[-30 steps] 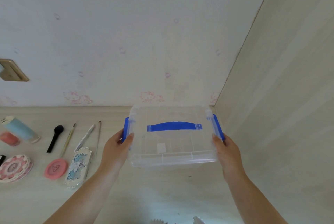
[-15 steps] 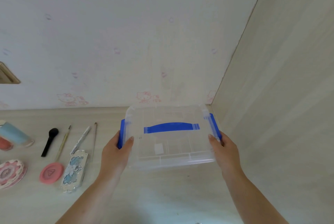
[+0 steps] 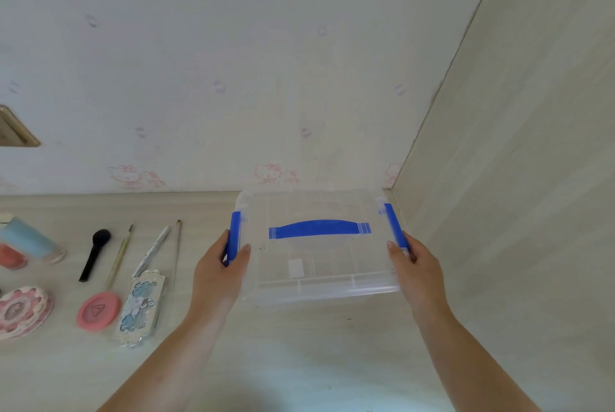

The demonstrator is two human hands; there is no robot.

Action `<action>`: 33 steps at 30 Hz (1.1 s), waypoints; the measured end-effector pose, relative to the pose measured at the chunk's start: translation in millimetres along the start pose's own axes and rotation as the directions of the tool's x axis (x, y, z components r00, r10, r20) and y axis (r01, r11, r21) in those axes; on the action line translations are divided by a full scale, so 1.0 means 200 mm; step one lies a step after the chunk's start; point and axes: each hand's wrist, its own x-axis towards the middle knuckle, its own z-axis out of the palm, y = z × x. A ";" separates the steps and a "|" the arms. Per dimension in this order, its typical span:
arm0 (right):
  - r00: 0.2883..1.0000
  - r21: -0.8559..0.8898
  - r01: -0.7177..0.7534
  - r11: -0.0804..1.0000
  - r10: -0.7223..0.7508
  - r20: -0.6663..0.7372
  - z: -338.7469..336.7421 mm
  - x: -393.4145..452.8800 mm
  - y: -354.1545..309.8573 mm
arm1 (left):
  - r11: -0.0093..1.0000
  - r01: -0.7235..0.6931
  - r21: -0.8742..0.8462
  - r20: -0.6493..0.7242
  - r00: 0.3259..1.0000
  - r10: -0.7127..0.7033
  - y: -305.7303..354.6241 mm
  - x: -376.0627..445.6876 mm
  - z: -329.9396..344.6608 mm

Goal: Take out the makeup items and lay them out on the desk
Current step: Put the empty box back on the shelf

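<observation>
A clear plastic box [image 3: 319,262] with a lid, a blue handle [image 3: 319,228] and blue side clips sits in the desk's far right corner. My left hand [image 3: 218,273] grips its left clip and my right hand [image 3: 416,268] grips its right clip. The box looks empty inside. Makeup items lie in a row to the left: a black brush [image 3: 95,253], thin brushes [image 3: 121,253], a silver pen [image 3: 153,250], a pink round compact [image 3: 98,310], an ornate blue-and-silver case [image 3: 139,308], a pink flower-shaped case [image 3: 20,310] and a light blue tube [image 3: 30,240].
A patterned wall [image 3: 233,62] runs behind the desk [image 3: 299,361], and a pale side panel [image 3: 532,178] closes the right side next to the box. A wall plate [image 3: 15,130] shows at the far left.
The view has shifted slightly. Both hands keep their hold on the box's sides, and the box stays in the corner.
</observation>
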 end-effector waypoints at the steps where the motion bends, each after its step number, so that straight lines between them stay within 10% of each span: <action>1: 1.000 0.019 -0.019 1.000 0.018 0.023 0.00 0.01 0.01 | 0.998 0.036 -0.043 0.014 0.999 -0.035 0.00 0.00 0.00; 13: 0.915 0.504 -0.327 0.799 0.134 0.382 0.00 -0.14 0.06 | 0.962 0.125 -0.243 0.317 0.947 -0.043 -0.08 -0.11 -0.10; 33: 0.817 0.355 0.518 0.778 -0.573 0.065 -0.11 -0.50 -0.92 | 0.785 -0.408 -0.467 0.173 0.828 0.533 0.69 -0.13 -0.65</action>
